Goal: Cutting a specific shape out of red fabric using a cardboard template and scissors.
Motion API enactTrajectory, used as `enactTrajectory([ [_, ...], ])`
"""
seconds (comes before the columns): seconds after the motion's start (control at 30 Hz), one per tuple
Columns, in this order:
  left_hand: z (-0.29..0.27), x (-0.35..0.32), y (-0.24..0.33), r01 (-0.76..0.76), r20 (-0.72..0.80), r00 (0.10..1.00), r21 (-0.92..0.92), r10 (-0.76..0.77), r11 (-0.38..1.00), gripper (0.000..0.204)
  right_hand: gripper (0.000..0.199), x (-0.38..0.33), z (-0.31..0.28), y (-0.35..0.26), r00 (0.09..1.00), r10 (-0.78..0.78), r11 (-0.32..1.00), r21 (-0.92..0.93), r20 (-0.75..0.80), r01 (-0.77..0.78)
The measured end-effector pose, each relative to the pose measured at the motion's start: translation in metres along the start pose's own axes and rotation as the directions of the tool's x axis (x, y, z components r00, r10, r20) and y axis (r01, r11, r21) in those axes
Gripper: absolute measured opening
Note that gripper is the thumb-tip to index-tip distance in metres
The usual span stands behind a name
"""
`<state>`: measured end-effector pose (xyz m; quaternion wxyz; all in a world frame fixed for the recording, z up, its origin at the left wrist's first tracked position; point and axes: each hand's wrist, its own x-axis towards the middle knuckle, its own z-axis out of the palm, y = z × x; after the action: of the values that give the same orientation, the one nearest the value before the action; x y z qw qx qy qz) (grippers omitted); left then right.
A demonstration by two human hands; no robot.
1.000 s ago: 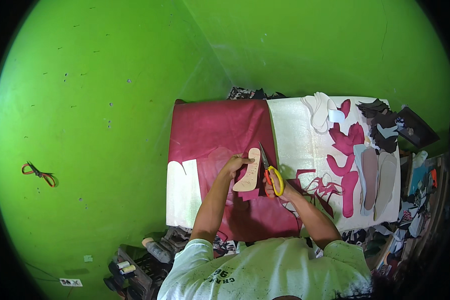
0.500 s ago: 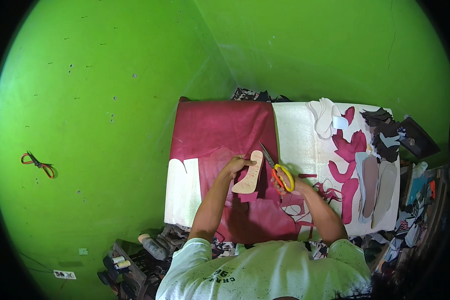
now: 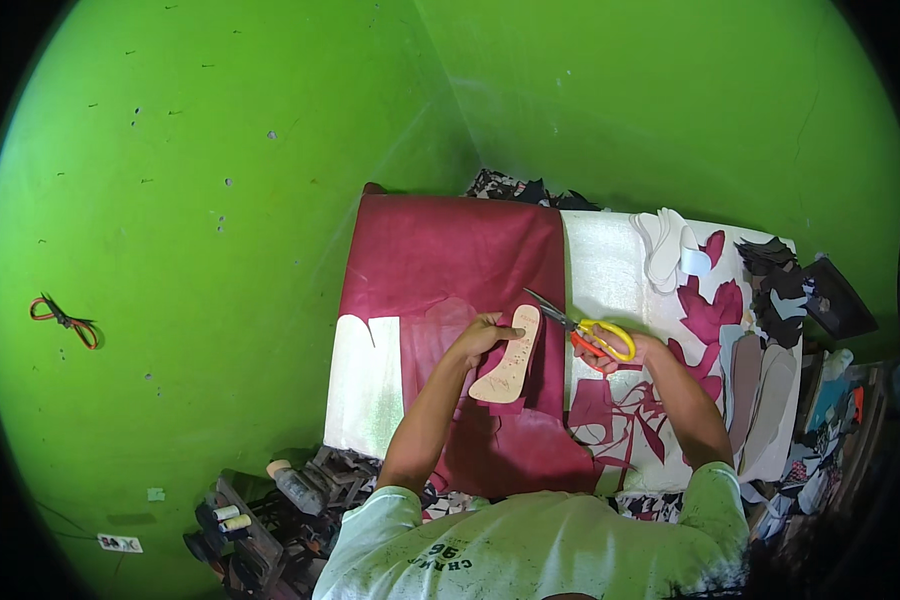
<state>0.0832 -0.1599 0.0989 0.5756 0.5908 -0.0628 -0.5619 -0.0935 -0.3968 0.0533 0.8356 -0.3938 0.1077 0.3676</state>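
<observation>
Left hand (image 3: pixel 482 335) lies flat, fingers pressed down on the top end of a beige sole-shaped template (image 3: pixel 510 357), pinning it on the maroon leather sheet (image 3: pixel 450 260). The template sits near the middle of the counter (image 3: pixel 362 395), long axis running slightly tilted from the person's body outward, right at the right edge of the maroon sheet.

Right hand (image 3: pixel 610 345) is closed through the loops of yellow-handled scissors (image 3: pixel 585 330), gripping them. Blades are slightly parted, tips pointing up-left, just beside the template's upper right edge; cannot tell if they touch the leather.

The maroon sheet covers the left part of the counter, with a curved cut-out at its lower left showing the pale surface. On the right half: maroon offcuts (image 3: pixel 715 310), a stack of white sole pieces (image 3: pixel 662 245) at the far edge, grey-brown sole shapes (image 3: pixel 760 385) near the right edge, dark scraps (image 3: pixel 770 265) beyond them.

Green wall behind and to the left; an orange-handled tool (image 3: pixel 65 320) hangs on it, well apart. Thread spools (image 3: pixel 228 517) in clutter below the counter's left corner.
</observation>
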Motion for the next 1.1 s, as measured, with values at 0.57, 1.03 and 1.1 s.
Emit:
enactTrajectory([
  [0.57, -0.012, -0.001, -0.012, 0.004, -0.043, 0.999, -0.039, -0.006, 0.999, 0.025, 0.069, 0.012, -0.072, -0.069, 0.901, 0.312, 0.949, -0.148, 0.301, -0.279],
  [1.03, -0.008, -0.004, -0.007, 0.023, -0.075, 0.997, 0.040, -0.020, 0.999, 0.023, 0.069, 0.042, -0.062, -0.078, 0.808, 0.337, 0.941, -0.159, 0.483, -0.298],
  [1.1, -0.010, -0.004, -0.009, 0.003, -0.068, 0.998, 0.042, 0.000, 0.999, 0.022, 0.069, 0.040, -0.064, -0.083, 0.796, 0.337, 0.941, -0.165, 0.503, -0.295],
])
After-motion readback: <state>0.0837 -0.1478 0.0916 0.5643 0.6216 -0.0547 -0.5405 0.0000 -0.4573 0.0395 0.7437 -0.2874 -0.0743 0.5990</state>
